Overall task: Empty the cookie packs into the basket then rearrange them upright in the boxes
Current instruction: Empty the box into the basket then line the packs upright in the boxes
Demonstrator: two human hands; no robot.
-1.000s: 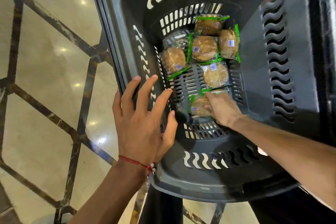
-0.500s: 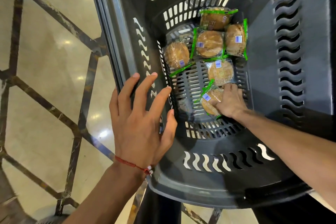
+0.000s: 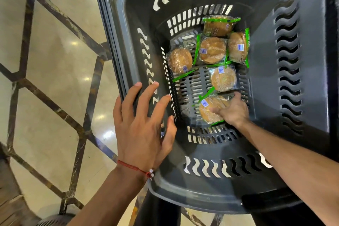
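Basket (image 3: pixel 201 185) of dark grey slotted plastic filled most of the view, standing above a polished pale floor (image 3: pixel 55 60) crossed by a dark metal lattice (image 3: pixel 27 29). No boxes showed anywhere.

The left hand (image 3: pixel 143 124) lay flat with its fingers spread and straight against the basket's left wall, just under the rim, gripping nothing. It seemed to steady the basket. The right hand (image 3: pixel 233 112) reached down to the basket floor at its near end, well apart from the left, with thumb and fingers curled onto the nearest cookie pack (image 3: pixel 209 108).

Five more packs lay flat on the floor: one just beyond the held one (image 3: pixel 223 79), one by the left wall (image 3: pixel 180 60), two side by side past the middle (image 3: pixel 212 50) (image 3: pixel 237 47), and one tilted against the far end (image 3: pixel 219 24).

A red thread bracelet (image 3: pixel 132 166) circled the left wrist.

Emptying looked done, so the step in hand was probably gathering packs for the boxes. The next move called for lifting this pack clear of the deep walls without crushing the cookie, then turning it on edge.
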